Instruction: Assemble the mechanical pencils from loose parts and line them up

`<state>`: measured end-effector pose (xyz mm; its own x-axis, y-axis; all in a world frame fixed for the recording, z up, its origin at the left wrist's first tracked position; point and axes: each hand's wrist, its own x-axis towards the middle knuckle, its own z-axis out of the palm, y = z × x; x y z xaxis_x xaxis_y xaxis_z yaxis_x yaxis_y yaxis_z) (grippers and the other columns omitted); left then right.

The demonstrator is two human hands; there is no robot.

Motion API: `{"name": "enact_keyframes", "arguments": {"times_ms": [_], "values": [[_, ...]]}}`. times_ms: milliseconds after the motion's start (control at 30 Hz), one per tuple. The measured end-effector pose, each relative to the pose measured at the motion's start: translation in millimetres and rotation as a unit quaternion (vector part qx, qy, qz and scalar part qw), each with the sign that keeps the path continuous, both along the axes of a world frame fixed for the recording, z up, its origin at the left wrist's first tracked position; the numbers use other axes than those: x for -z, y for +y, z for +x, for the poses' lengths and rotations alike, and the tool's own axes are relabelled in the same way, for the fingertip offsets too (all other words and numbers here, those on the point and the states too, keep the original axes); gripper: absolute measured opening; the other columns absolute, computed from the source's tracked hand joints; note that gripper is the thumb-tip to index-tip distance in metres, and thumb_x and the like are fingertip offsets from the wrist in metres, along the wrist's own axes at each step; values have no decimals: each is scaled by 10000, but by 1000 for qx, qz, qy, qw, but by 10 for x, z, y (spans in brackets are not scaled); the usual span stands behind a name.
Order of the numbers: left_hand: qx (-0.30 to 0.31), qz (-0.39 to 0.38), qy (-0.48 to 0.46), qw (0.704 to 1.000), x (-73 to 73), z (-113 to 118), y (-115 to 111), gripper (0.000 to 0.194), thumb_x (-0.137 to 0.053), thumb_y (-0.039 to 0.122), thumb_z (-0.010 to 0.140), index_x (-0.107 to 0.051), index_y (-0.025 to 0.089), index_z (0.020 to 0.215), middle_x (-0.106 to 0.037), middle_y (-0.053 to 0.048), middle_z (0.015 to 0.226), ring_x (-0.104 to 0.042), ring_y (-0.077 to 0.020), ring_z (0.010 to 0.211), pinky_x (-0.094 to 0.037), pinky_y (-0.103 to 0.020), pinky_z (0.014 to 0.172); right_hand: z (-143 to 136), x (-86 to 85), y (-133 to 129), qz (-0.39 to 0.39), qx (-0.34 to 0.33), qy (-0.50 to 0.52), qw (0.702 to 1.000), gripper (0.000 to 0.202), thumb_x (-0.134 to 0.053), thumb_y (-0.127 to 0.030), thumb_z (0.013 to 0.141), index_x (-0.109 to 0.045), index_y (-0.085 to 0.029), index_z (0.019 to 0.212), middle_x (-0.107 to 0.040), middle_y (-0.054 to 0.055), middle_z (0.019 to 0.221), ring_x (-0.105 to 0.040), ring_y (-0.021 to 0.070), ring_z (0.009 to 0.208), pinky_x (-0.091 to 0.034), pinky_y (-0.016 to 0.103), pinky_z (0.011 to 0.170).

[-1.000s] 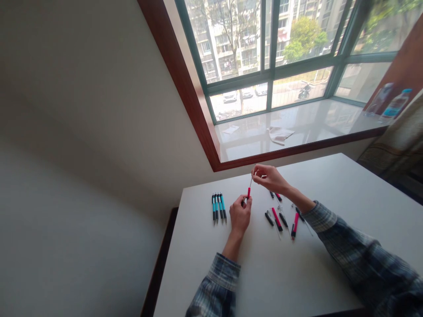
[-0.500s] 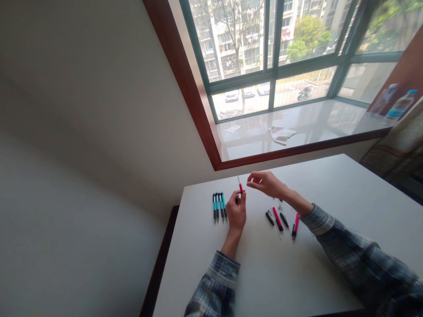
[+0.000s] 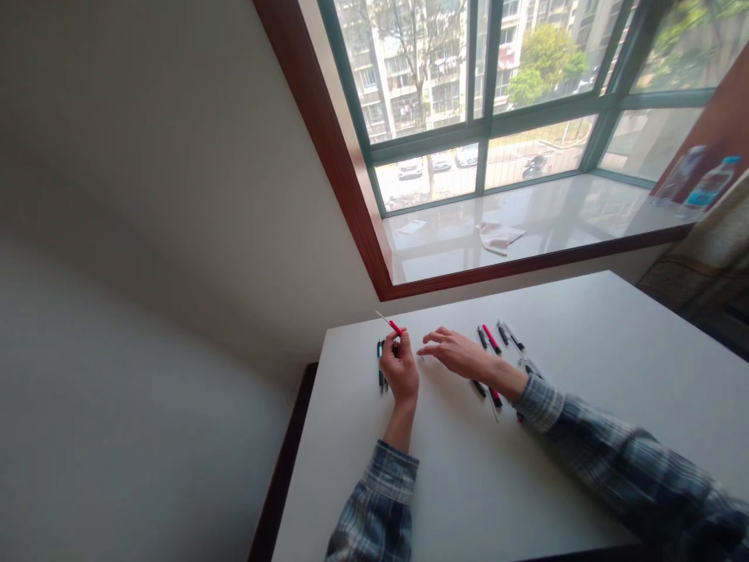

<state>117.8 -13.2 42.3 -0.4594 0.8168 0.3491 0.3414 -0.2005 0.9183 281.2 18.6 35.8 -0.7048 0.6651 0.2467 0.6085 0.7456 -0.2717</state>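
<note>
My left hand (image 3: 400, 371) is closed around a red pen barrel (image 3: 396, 328), with a thin pale refill (image 3: 382, 317) sticking out of its upper end toward the upper left. The hand hides most of the teal-and-black pens (image 3: 380, 365) lined up on the table behind it. Just to the right, my right hand (image 3: 453, 351) is low over the table with its fingers apart. A tiny pale piece (image 3: 421, 357) lies by its fingertips, too small to name. Under the right wrist are loose pen parts, partly covered: a black piece (image 3: 479, 389) and a red-and-black barrel (image 3: 495, 398).
Beyond my right forearm, several more pen parts lie on the white table (image 3: 468, 484), including a red barrel (image 3: 491, 339) and a slim black piece (image 3: 514, 336). A cloth (image 3: 497, 237) and a water bottle (image 3: 711, 186) are on the windowsill (image 3: 445, 250).
My left hand has shifted left over the teal pens, and the red barrel now tilts left. My right hand has come down and left from near the refill, its fingers spreading.
</note>
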Motion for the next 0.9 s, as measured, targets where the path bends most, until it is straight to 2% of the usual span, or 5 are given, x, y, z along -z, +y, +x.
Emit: {"name": "enact_keyframes", "arguments": {"times_ms": [267,400,533,733,900], "values": [[12,-17,27,999,1,29,-16,350,-595,488,966,-743,175,1017,-705,-39,812,-585,-164,717,-462,-267,717,28,72,59,14,-3,10,1000,282,-654,-156,960,-779,-280,1180,-671,105,1272,-568,282,1159,-500,421,996],[25,-26,26,999,11,37,-22,378,-592,518,961,-749,177,1009,-674,-25,750,-563,-160,674,-441,-259,666,45,59,97,9,-24,39,999,133,-690,-204,957,-808,-230,1013,-710,106,1155,-599,267,1079,-509,384,942],[36,-29,34,998,5,54,-42,384,-602,520,950,-750,169,991,-641,-8,710,-520,-148,624,-417,-253,631,40,20,99,-6,-34,42,999,128,-684,-186,961,-780,-185,877,-727,96,967,-619,237,954,-500,338,873],[82,-37,91,992,-15,100,-109,369,-598,506,948,-774,188,1010,-614,-7,675,-498,-148,596,-388,-252,606,18,7,79,11,7,10,1000,163,-584,-155,1007,-711,-131,908,-707,108,865,-610,233,846,-477,333,797],[117,-42,112,986,50,101,-116,368,-609,511,937,-789,203,1031,-595,-6,668,-510,-152,608,-390,-249,619,180,-82,192,-21,67,82,994,157,-545,-164,1030,-692,-148,974,-735,103,915,-623,235,907,-483,326,809]]}}
